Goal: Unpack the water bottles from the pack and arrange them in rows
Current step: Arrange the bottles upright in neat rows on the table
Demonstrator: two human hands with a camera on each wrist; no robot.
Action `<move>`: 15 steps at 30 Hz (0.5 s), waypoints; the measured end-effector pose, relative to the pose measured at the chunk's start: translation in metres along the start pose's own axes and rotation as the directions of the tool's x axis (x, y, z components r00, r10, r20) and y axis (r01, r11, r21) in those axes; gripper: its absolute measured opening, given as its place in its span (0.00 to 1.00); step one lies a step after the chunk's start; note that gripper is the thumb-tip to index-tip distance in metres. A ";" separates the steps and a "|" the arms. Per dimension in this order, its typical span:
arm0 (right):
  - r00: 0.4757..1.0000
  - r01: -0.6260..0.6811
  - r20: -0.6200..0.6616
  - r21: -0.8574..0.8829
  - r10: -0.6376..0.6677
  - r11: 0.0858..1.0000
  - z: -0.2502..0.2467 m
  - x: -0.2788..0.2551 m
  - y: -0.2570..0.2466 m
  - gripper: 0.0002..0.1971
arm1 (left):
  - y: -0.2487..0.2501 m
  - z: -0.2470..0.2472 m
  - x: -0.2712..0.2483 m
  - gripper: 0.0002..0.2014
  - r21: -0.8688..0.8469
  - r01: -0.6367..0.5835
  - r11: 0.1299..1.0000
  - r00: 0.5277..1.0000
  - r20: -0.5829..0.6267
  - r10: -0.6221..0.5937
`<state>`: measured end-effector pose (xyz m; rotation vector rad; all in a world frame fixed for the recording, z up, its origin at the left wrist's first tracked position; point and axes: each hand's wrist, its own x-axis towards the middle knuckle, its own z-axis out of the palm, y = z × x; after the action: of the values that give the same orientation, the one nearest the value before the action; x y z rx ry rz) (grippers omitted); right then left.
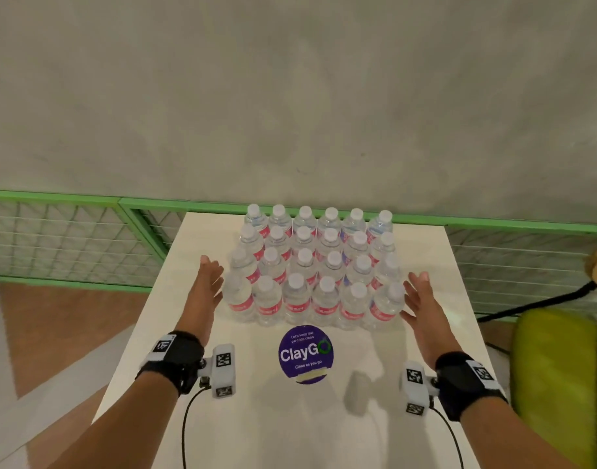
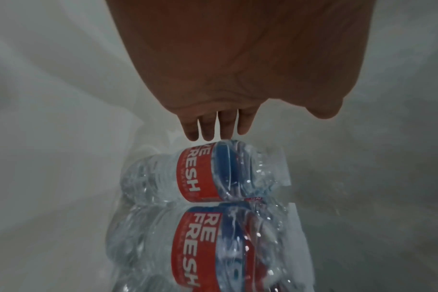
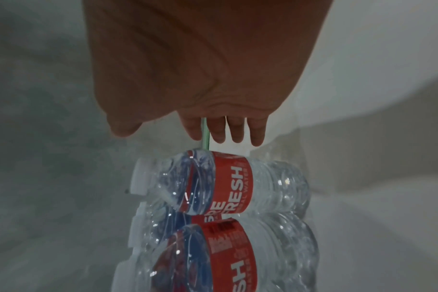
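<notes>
Several clear water bottles (image 1: 312, 265) with white caps and red labels stand upright in a tight block of rows on the white table (image 1: 436, 265). My left hand (image 1: 207, 282) is held flat with straight fingers just left of the block, palm facing it. On the other side, my right hand (image 1: 420, 296) mirrors it, flat and a little apart from the nearest bottle (image 1: 387, 304). In the left wrist view the left fingers (image 2: 213, 126) reach past a labelled bottle (image 2: 203, 173). The right wrist view shows straight right fingers (image 3: 228, 128) beyond a bottle (image 3: 228, 183). Neither hand holds anything.
A round purple sticker (image 1: 305, 353) lies on the table in front of the bottles. A green-framed wire fence (image 1: 70, 238) runs behind the table below a grey wall. A yellow-green cushioned seat (image 1: 558, 384) and a black cable (image 1: 534, 304) are at the right.
</notes>
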<state>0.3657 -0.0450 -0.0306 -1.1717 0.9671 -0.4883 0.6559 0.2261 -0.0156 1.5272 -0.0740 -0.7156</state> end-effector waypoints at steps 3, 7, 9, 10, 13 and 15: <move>0.999 -0.043 0.025 0.082 0.041 0.996 0.004 0.009 0.004 0.47 | 0.002 0.001 0.017 0.46 -0.034 0.072 0.997 0.985 0.158 -0.065; 0.994 -0.045 0.101 0.142 0.030 0.989 0.014 0.016 0.018 0.38 | -0.011 0.007 0.027 0.36 -0.136 0.118 0.984 0.938 0.340 -0.065; 0.995 -0.049 0.097 0.145 0.035 0.988 0.021 0.016 0.024 0.36 | -0.020 0.009 0.030 0.34 -0.153 0.129 0.980 0.941 0.331 -0.072; 0.995 -0.064 0.081 0.157 0.052 0.986 0.024 0.016 0.027 0.37 | -0.023 0.010 0.031 0.34 -0.151 0.129 0.980 0.944 0.321 -0.075; 0.996 -0.083 0.032 0.180 0.078 0.980 0.028 0.018 0.034 0.39 | -0.028 0.013 0.034 0.33 -0.131 0.130 0.983 0.948 0.306 -0.085; 0.996 -0.089 0.018 0.180 0.087 0.980 0.029 0.019 0.034 0.39 | -0.031 0.015 0.034 0.32 -0.132 0.124 0.983 0.951 0.298 -0.080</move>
<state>0.3949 -0.0315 -0.0675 -0.9639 0.9418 -0.4883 0.6641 0.2005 -0.0563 1.2810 -0.1602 -1.0057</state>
